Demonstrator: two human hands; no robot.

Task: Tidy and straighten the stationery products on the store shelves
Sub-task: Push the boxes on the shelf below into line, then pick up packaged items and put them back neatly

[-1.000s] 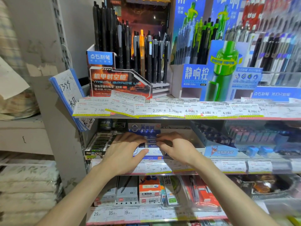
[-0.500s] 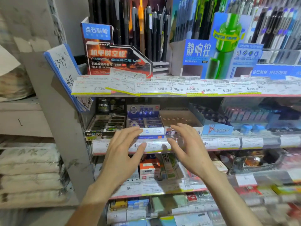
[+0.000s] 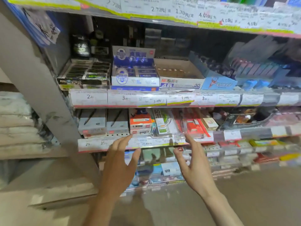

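Both hands have dropped from the blue-and-white box, now well above them on its shelf, to the price-tag rail of the lower shelf, left hand and right hand apart, fingers spread, holding nothing, just below an orange box.

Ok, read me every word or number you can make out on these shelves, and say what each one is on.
"2.7", "1.70", "4.0": top shelf price strip.
"2", "3", "3.4": price tags on the middle shelf rail.
"48", "30": front of the white display box.
"29", "35": price tags on the lower shelf rail.
"防滑": clear ruler pack.
Other box lettering and remaining tags are too blurred to read.
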